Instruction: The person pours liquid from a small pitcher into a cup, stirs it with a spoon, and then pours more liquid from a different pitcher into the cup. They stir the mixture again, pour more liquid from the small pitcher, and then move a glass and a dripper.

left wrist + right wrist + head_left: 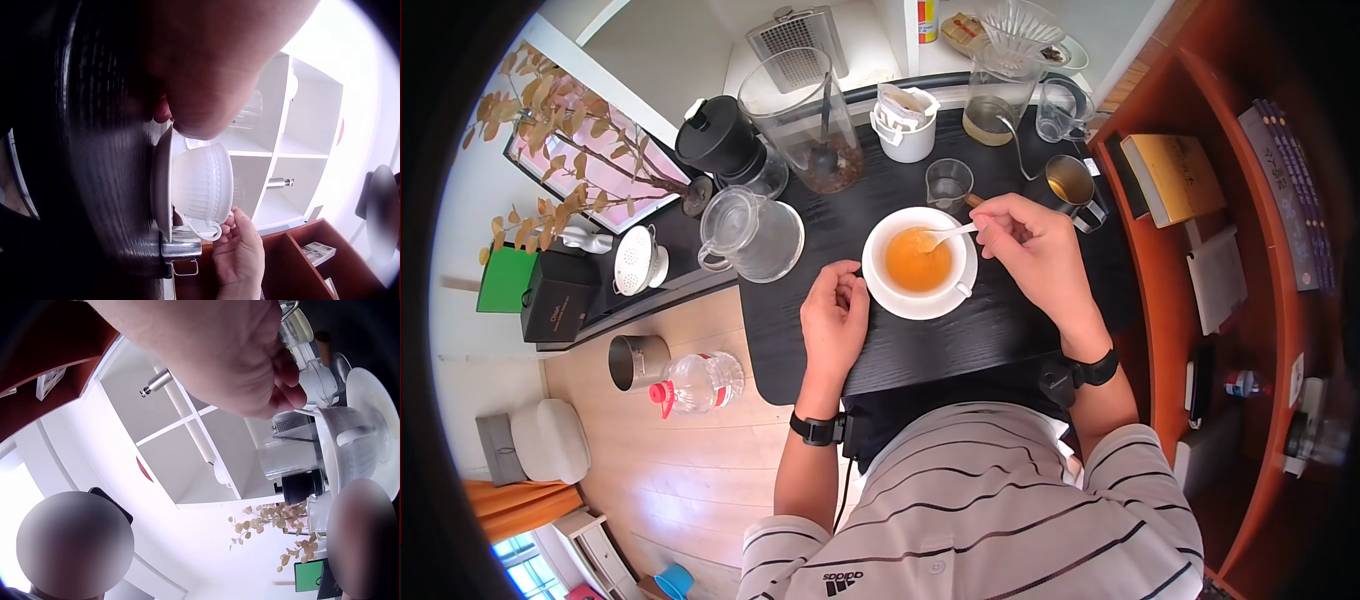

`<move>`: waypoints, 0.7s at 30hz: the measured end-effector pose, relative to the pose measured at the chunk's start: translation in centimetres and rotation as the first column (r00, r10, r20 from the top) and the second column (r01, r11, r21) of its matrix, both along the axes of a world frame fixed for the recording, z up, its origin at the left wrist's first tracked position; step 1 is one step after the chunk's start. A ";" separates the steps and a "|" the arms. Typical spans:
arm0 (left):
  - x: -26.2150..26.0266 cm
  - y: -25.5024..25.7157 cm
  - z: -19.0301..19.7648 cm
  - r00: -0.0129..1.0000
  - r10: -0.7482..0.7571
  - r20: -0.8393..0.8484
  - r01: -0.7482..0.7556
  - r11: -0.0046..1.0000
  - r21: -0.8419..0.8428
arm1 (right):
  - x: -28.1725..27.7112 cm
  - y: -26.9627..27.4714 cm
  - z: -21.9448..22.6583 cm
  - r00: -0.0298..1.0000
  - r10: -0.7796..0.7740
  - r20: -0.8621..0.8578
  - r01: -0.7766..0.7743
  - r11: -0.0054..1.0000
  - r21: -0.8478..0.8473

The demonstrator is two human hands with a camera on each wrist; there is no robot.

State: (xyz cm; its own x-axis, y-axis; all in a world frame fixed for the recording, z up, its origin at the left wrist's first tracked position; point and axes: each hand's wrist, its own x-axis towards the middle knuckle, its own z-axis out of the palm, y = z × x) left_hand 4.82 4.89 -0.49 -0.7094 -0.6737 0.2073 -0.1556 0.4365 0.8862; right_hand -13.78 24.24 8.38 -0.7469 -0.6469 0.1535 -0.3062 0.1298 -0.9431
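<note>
A white cup of amber liquid stands on a white saucer on the black table. My right hand pinches the handle of a white spoon, whose bowl dips into the liquid. Seen from the left wrist, the cup has ribbed sides and a looped handle, with the right hand beyond its rim. My left hand lies on the table at the saucer's left, fingers loosely bent, fingertips right by the saucer's edge. No object shows in it.
Behind the cup stand a small glass pitcher, a white mug with a drip bag and a tall clear container. A glass jug sits left, a metal cup right. Wooden shelves border the right side.
</note>
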 end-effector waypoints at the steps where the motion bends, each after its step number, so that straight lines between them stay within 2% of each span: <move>1: 0.0 0.0 0.0 1.000 -0.001 0.001 0.001 1.000 0.000 | 0.0 0.0 -0.1 1.000 0.008 -0.016 -0.008 1.000 0.003; 6: 0.0 -0.1 -0.2 1.000 -0.001 -0.005 0.001 1.000 -0.006 | -0.2 0.2 -0.4 1.000 0.030 0.003 -0.030 0.999 0.012; 8: 0.0 -0.1 -0.2 1.000 0.000 -0.002 0.000 1.000 -0.008 | -0.5 0.3 -1.3 0.990 0.050 0.129 -0.047 0.999 -0.022; 14: 0.0 0.0 -0.1 1.000 0.000 0.008 0.000 1.000 -0.007 | -0.9 0.3 -2.7 0.940 0.121 0.318 -0.087 0.989 -0.117; 21: 0.0 0.1 0.1 1.000 0.006 0.012 -0.006 1.000 -0.010 | -0.8 0.7 -3.3 0.891 0.110 0.441 -0.043 0.986 -0.160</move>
State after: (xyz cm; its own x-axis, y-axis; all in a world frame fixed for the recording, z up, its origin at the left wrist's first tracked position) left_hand 4.82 4.94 -0.42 -0.7080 -0.6756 0.2058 -0.1684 0.4445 0.8798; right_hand -14.58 24.91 5.06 -0.7071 -0.7013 -0.0904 0.1485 -0.0223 -0.9887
